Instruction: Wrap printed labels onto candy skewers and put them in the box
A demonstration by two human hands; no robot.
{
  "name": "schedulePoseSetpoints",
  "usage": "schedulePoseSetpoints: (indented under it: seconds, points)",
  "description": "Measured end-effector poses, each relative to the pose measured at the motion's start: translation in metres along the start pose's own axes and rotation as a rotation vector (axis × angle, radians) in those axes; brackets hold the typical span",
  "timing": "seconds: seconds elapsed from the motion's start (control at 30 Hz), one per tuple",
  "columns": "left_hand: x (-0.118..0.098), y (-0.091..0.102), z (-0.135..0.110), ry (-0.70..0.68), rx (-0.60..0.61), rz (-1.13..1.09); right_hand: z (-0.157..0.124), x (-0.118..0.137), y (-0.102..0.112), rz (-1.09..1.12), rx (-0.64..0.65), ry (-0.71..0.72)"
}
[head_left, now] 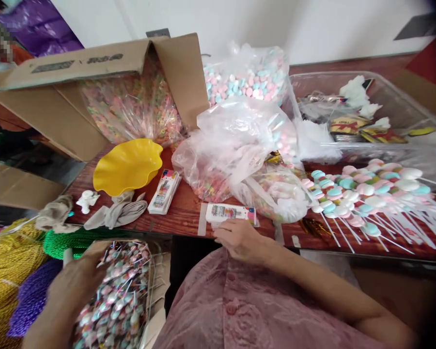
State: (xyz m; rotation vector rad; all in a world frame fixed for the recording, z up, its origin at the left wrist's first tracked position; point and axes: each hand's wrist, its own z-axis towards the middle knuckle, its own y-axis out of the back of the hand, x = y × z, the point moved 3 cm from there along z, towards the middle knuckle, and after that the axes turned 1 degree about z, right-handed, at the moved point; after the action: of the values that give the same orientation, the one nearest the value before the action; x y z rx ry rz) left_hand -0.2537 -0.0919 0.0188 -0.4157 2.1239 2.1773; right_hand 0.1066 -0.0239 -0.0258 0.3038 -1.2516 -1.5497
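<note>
My right hand is at the table's front edge, its fingers bent and closed on the near edge of a stack of small printed bags. How many bags the fingers grip is hidden. My left hand, blurred by motion, hovers over a clear bin full of wrapped candy lollipops. Its fingers look apart, with nothing visible in them; one finger has a white covering. On the right of the table lies a pile of unwrapped candy skewers on white sticks.
A second bag stack, a yellow wavy bowl and grey cloth lie left. Behind are a carton, candy-filled plastic bags and a clear tub. Gold, green and purple twisted bundles sit lower left.
</note>
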Motion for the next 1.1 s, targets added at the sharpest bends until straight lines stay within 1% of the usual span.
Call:
schedulePoseSetpoints:
  seconds: [0.03,0.07,0.1,0.17,0.2,0.23,0.27,0.3,0.33,0.37,0.43,0.5,0.53,0.57,0.6,0.63,0.7,0.73,0.8,0.87,0.9,0.97,1.03,1.1]
  points:
    - [-0.025,-0.014,0.012,-0.061,-0.02,-0.004,-0.007,-0.004,0.003,-0.005,-0.012,-0.025]
    - [-0.061,-0.032,0.024,-0.235,-0.026,-0.022,-0.013,-0.006,0.007,-0.009,-0.028,-0.046]
    - [-0.102,-0.05,0.035,-0.435,-0.029,-0.056,-0.019,-0.007,0.011,-0.014,-0.05,-0.063]
    - [-0.185,-0.086,0.047,-0.805,0.111,-0.044,-0.03,-0.007,0.026,-0.05,-0.124,-0.084]
    - [-0.22,-0.101,0.049,-0.926,0.155,0.02,-0.037,-0.006,0.035,-0.086,-0.166,-0.094]
    - [-0.247,-0.111,0.051,-0.972,0.174,0.099,-0.044,-0.006,0.047,-0.133,-0.209,-0.11]
    - [-0.268,-0.119,0.05,-1.009,0.192,0.167,-0.053,-0.008,0.06,-0.185,-0.25,-0.137]
    - [-0.28,-0.124,0.048,-1.033,0.203,0.23,-0.063,-0.01,0.074,-0.237,-0.287,-0.175]
    - [-0.286,-0.128,0.047,-1.051,0.209,0.278,-0.076,-0.013,0.089,-0.282,-0.329,-0.226]
    - [-0.286,-0.131,0.046,-1.075,0.208,0.309,-0.09,-0.018,0.104,-0.312,-0.373,-0.286]
    - [-0.277,-0.135,0.045,-1.127,0.181,0.321,-0.119,-0.03,0.13,-0.358,-0.48,-0.429]
    - [-0.264,-0.139,0.047,-1.162,0.129,0.248,-0.145,-0.044,0.149,-0.42,-0.594,-0.562]
    - [-0.259,-0.14,0.048,-1.171,0.09,0.183,-0.154,-0.052,0.156,-0.472,-0.637,-0.627]
    - [-0.254,-0.141,0.05,-1.172,0.047,0.108,-0.162,-0.06,0.16,-0.547,-0.648,-0.698]
    - [-0.25,-0.142,0.052,-1.165,-0.002,0.031,-0.167,-0.068,0.162,-0.64,-0.625,-0.779]
    - [-0.247,-0.142,0.054,-1.151,-0.053,-0.043,-0.17,-0.076,0.162,-0.734,-0.564,-0.868]
    - [-0.245,-0.142,0.055,-1.105,-0.13,-0.148,-0.173,-0.087,0.158,-0.887,-0.383,-1.023]
    - [-0.245,-0.142,0.055,-1.07,-0.149,-0.174,-0.173,-0.092,0.155,-0.924,-0.302,-1.073]
    - [-0.248,-0.141,0.054,-0.996,-0.153,-0.173,-0.176,-0.096,0.151,-0.937,-0.207,-1.12]
    - [-0.253,-0.14,0.052,-0.943,-0.127,-0.123,-0.18,-0.099,0.148,-0.924,-0.191,-1.127]
    - [-0.255,-0.141,0.051,-0.931,-0.109,-0.097,-0.183,-0.1,0.149,-0.921,-0.215,-1.131]
    - [-0.258,-0.142,0.052,-0.927,-0.082,-0.069,-0.191,-0.103,0.152,-0.915,-0.318,-1.144]
    - [-0.259,-0.144,0.054,-0.922,-0.088,-0.074,-0.196,-0.105,0.157,-0.88,-0.483,-1.132]
    - [-0.257,-0.146,0.057,-0.919,-0.121,-0.084,-0.196,-0.102,0.162,-0.766,-0.692,-1.065]
